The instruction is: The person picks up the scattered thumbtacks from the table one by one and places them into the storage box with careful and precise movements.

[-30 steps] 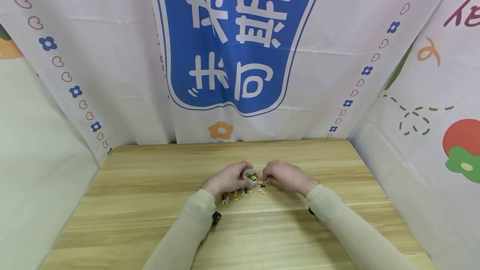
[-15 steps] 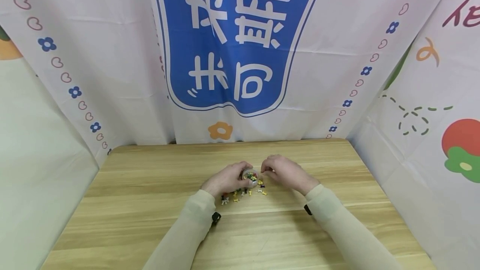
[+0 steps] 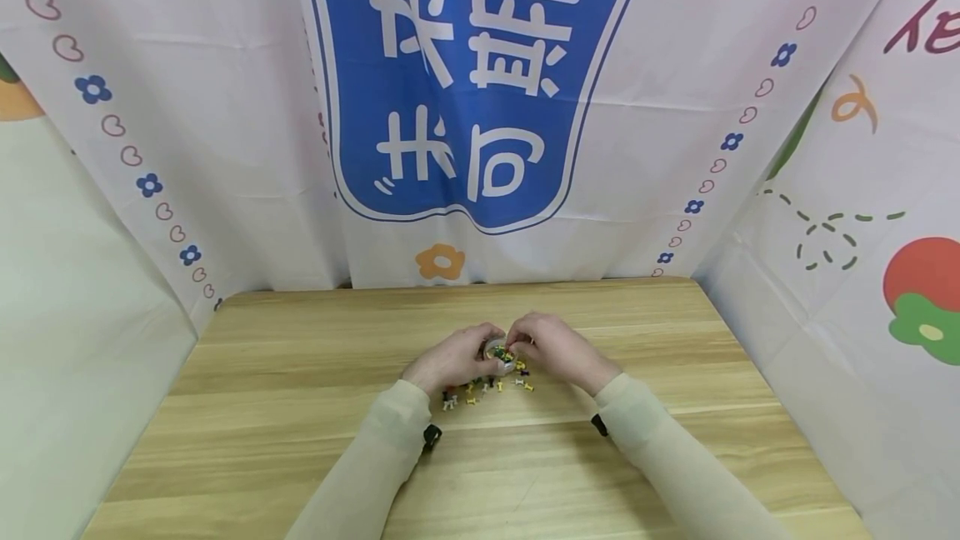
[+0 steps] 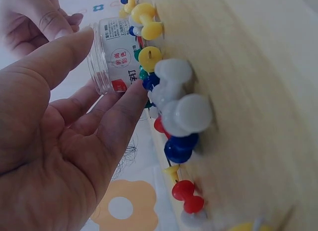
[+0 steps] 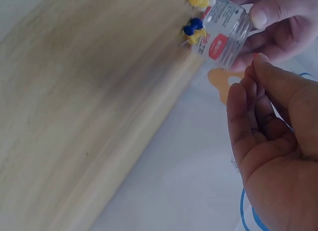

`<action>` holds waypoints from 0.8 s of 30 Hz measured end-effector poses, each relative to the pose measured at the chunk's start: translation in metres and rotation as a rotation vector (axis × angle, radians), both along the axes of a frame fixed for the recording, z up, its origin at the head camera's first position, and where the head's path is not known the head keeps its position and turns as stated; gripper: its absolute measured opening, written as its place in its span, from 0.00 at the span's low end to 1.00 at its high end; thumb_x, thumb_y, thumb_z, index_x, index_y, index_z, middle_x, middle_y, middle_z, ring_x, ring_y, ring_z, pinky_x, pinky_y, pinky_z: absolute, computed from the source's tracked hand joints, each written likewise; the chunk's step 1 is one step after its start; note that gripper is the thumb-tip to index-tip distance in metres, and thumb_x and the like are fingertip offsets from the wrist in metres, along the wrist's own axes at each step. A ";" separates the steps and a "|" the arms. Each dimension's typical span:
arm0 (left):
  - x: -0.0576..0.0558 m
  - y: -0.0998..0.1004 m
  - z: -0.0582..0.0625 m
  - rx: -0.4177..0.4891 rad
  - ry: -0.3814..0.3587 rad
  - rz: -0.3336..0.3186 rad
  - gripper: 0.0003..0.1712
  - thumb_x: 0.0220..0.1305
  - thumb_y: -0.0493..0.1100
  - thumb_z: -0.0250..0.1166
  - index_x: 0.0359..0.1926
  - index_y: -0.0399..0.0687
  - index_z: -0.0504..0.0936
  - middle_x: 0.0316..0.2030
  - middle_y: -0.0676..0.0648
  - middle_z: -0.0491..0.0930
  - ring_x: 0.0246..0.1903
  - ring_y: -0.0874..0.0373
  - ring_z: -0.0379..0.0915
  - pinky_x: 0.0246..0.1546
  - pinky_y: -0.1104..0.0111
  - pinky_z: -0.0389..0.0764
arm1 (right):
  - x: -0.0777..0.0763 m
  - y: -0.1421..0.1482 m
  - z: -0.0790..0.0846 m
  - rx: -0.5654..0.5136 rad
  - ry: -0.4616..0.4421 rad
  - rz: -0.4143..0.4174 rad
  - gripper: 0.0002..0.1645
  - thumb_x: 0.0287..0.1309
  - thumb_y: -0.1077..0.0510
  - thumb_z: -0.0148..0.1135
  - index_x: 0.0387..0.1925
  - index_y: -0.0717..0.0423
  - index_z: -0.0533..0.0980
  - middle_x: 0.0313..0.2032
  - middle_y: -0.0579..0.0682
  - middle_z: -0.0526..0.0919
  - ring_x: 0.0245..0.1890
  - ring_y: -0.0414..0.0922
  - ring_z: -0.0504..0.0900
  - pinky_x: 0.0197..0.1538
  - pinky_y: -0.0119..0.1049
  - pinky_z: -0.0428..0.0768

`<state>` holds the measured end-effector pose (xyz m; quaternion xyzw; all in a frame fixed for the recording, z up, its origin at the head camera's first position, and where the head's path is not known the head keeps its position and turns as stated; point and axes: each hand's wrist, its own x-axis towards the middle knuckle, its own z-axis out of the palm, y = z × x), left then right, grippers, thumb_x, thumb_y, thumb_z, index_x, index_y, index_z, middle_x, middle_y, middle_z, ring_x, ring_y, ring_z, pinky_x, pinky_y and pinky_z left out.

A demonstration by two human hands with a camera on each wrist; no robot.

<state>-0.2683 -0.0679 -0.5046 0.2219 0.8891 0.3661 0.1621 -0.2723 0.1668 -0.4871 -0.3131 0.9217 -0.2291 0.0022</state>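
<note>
A clear round jar [image 4: 112,57] with a printed label stands on the table, colourful push pins inside it. My left hand [image 3: 452,358] grips its side, thumb near the rim and fingers around the far side. Right at the jar's mouth, my right hand [image 3: 561,348] pinches a tiny red item [image 5: 255,56] between thumb and fingertips; it looks like a push pin, mostly hidden by the fingers. Loose push pins lie about the jar's base, among them a white push pin [image 4: 191,114], a red push pin [image 4: 188,195] and a blue push pin [image 5: 194,26].
The wooden table [image 3: 300,440] runs back to a printed white cloth [image 3: 247,190] hanging behind it. More pins, such as a yellow push pin [image 3: 471,401], are scattered on the near side of the jar, below the left hand.
My right hand has lifted from the pins on the jar's right side and moved left to the jar's mouth. My left hand and the jar have stayed in place.
</note>
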 end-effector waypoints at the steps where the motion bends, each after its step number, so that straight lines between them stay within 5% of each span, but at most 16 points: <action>1: 0.000 0.000 0.000 0.000 0.002 0.001 0.29 0.83 0.48 0.77 0.77 0.49 0.81 0.68 0.43 0.89 0.66 0.46 0.87 0.74 0.42 0.86 | 0.000 -0.001 -0.001 -0.001 -0.004 0.003 0.04 0.79 0.62 0.76 0.49 0.53 0.93 0.46 0.48 0.96 0.47 0.43 0.93 0.56 0.40 0.94; 12: 0.000 0.001 0.000 -0.017 0.009 0.001 0.30 0.83 0.48 0.77 0.77 0.47 0.81 0.65 0.42 0.90 0.59 0.50 0.87 0.70 0.44 0.88 | 0.004 0.005 0.000 -0.004 -0.008 0.009 0.05 0.80 0.62 0.75 0.51 0.54 0.93 0.47 0.48 0.96 0.48 0.43 0.93 0.57 0.41 0.94; 24: 0.001 0.002 0.000 -0.018 0.007 0.022 0.30 0.83 0.45 0.77 0.78 0.46 0.81 0.67 0.40 0.90 0.64 0.46 0.88 0.74 0.44 0.87 | 0.014 0.015 -0.005 0.112 -0.035 0.050 0.05 0.77 0.65 0.77 0.48 0.55 0.93 0.46 0.48 0.97 0.48 0.43 0.93 0.56 0.40 0.94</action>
